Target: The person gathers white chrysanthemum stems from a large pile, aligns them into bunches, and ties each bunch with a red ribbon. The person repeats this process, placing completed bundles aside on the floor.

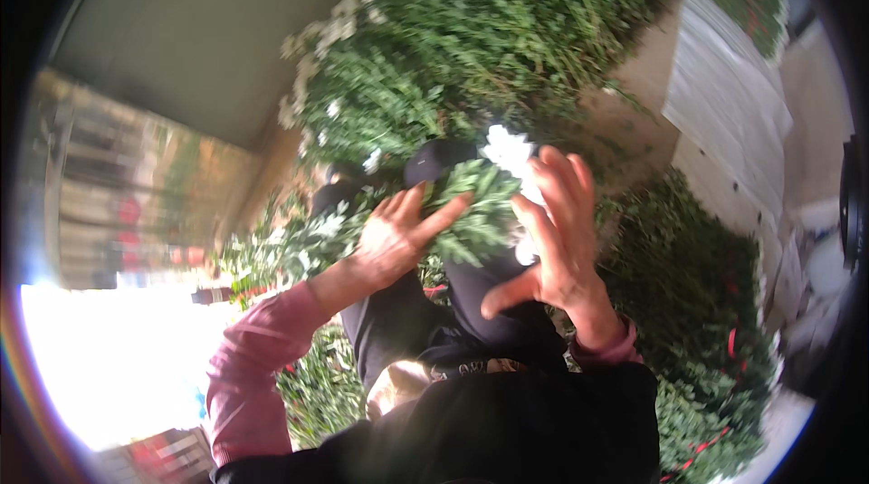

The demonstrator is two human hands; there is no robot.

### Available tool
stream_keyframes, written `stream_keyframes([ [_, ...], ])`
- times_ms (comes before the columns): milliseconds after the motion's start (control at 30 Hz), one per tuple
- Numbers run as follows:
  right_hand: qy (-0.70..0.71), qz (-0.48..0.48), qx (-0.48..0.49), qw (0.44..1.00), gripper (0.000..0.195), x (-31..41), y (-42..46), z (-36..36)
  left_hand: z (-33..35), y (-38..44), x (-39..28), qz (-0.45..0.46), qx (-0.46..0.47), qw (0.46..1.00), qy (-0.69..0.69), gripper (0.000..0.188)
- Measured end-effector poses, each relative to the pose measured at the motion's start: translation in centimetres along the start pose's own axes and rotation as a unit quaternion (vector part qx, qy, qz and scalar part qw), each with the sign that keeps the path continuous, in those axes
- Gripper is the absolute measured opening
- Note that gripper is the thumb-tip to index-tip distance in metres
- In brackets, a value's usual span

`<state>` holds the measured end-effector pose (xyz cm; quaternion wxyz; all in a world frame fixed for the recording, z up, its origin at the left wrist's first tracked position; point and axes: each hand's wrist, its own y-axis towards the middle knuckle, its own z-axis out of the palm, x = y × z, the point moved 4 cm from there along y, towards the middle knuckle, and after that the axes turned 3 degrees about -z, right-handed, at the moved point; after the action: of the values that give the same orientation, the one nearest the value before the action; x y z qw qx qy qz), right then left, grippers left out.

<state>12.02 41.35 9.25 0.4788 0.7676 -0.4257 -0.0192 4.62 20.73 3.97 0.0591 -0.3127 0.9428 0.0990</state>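
Observation:
A leafy bunch of white flowers (475,216) lies across my lap, with its white heads (508,148) towards the right. My left hand (394,239) grips the stems from above, thumb out along the leaves; its fingertips are partly hidden in the foliage. Close beside the flower heads is my right hand (560,239), fingers spread and curved, partly covering the heads. I cannot see whether its fingertips touch the petals. Under the bunch are my dark trousers (394,321).
A large heap of green-stemmed white flowers (516,29) lies ahead. More bundles (706,409) with red ties are at my right, and other greenery (322,382) at my left. A white sheet (726,76) lies at upper right. A grey-green panel (210,29) stands at upper left.

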Motion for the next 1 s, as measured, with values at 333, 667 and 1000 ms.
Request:
stream_keyframes([
  [333, -0.080, 0.003, 0.291, 0.953, 0.125, 0.3, 2.6, 8.3, -1.7, -3.9, 0.2, -0.120, -0.067, 0.987, 0.081, 0.079],
  [667, -0.212, -0.003, 0.250, 0.945, 0.103, 0.1, 0.4, 10.5, -2.0, -5.3, 6.9, -0.185, 0.158, 0.969, -0.041, 0.111],
  [1000, 0.094, -0.050, 0.138, 0.985, 0.075, 3.7, -2.4, 7.5, -0.2, -3.7, 7.9, -0.222, 0.102, 0.953, -0.180, 0.070],
])
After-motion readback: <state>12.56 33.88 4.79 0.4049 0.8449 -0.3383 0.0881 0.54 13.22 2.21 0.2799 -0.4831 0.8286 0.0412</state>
